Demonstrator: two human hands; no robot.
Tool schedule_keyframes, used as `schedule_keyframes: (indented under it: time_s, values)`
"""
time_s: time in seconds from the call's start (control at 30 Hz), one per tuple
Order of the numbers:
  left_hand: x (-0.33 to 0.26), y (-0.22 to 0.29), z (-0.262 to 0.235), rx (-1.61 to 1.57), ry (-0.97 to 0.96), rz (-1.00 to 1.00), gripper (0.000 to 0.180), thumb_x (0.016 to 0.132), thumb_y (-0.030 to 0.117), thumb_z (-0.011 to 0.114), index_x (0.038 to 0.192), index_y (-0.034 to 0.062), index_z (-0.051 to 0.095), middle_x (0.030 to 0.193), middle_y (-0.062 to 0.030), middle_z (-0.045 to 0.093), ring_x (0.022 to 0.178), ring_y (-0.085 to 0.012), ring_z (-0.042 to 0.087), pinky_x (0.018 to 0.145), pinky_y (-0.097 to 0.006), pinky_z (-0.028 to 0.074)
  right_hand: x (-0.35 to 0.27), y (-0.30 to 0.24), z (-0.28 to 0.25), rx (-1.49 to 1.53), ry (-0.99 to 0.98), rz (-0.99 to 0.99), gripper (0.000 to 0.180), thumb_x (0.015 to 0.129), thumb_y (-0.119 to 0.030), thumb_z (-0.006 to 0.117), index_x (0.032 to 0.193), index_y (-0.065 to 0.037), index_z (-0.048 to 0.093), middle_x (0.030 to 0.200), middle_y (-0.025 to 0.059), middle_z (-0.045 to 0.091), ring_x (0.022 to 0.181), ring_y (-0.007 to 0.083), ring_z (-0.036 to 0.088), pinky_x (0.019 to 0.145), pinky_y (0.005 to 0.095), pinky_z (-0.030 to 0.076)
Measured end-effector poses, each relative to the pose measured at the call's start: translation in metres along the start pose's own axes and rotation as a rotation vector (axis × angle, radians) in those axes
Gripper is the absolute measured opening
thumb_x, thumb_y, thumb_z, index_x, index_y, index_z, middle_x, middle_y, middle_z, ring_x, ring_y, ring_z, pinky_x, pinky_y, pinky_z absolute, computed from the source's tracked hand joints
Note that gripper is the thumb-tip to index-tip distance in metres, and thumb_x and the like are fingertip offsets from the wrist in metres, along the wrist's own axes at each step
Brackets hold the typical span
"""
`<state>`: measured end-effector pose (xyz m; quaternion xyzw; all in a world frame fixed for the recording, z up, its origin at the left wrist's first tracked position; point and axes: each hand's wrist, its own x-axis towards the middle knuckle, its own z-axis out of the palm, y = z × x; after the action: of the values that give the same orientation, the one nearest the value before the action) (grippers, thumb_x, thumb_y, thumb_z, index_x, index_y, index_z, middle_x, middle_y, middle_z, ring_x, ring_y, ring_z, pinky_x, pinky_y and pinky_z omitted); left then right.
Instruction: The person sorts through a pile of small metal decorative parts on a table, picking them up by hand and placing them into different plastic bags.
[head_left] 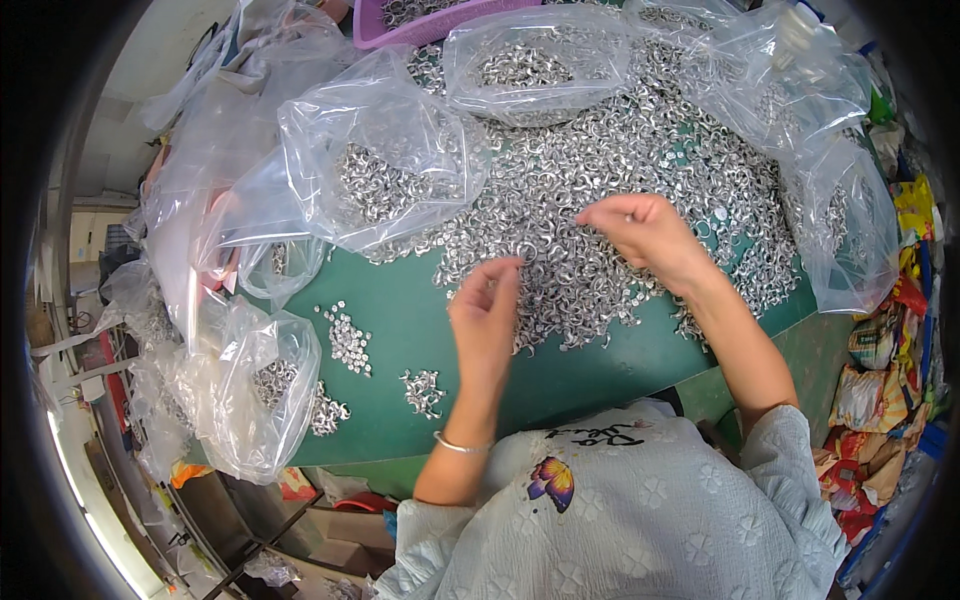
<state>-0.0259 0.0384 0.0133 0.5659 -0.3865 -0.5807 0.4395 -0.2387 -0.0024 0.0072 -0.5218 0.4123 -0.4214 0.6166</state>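
Observation:
A wide heap of small curved silvery metal pieces (560, 170) covers much of the green table (400, 300). At the heap's near edge my left hand (485, 310) is closed, its thumb and forefinger pinched together; anything between the tips is too small to name. Over the middle of the heap, my right hand (645, 235) is closed in a pinch too, and its fingertips hide whatever they may hold. Left of my left forearm lie a little pile of curved pieces (423, 393) and a cluster of small round silvery pieces (348, 342).
Clear plastic bags with metal pieces ring the heap: one at the left (375, 170), one at the back (530, 65), one at the right (845, 220). Another bag (250, 390) sits at the table's left edge. A purple basket (440, 25) stands at the far side.

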Motion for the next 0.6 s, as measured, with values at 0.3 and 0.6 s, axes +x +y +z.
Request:
schedule_keyframes:
  time_s: [0.3, 0.6]
  values:
    - [0.054, 0.011, -0.012, 0.767, -0.088, 0.36, 0.017, 0.076, 0.003, 0.064, 0.092, -0.0009, 0.063, 0.076, -0.0132, 0.06, 0.057, -0.0221, 0.053, 0.056, -0.031, 0.043, 0.026, -0.017, 0.042, -1.292, -0.188, -0.202, 0.016, 0.079, -0.017, 0.06, 0.093, -0.009, 0.063, 0.072, 0.0101, 0.063, 0.069, 0.0294, 0.062, 0.056, 0.0415, 0.047]
    - [0.048, 0.015, -0.01, 0.714, -0.156, 0.434, 0.01, 0.075, 0.0, 0.062, 0.085, -0.0009, 0.061, 0.077, -0.0122, 0.057, 0.053, -0.0163, 0.05, 0.051, -0.031, 0.04, 0.034, -0.019, 0.03, -1.403, -0.261, -0.362, 0.011, 0.078, -0.014, 0.061, 0.086, -0.007, 0.059, 0.074, 0.0088, 0.062, 0.067, 0.0282, 0.062, 0.054, 0.0382, 0.047]
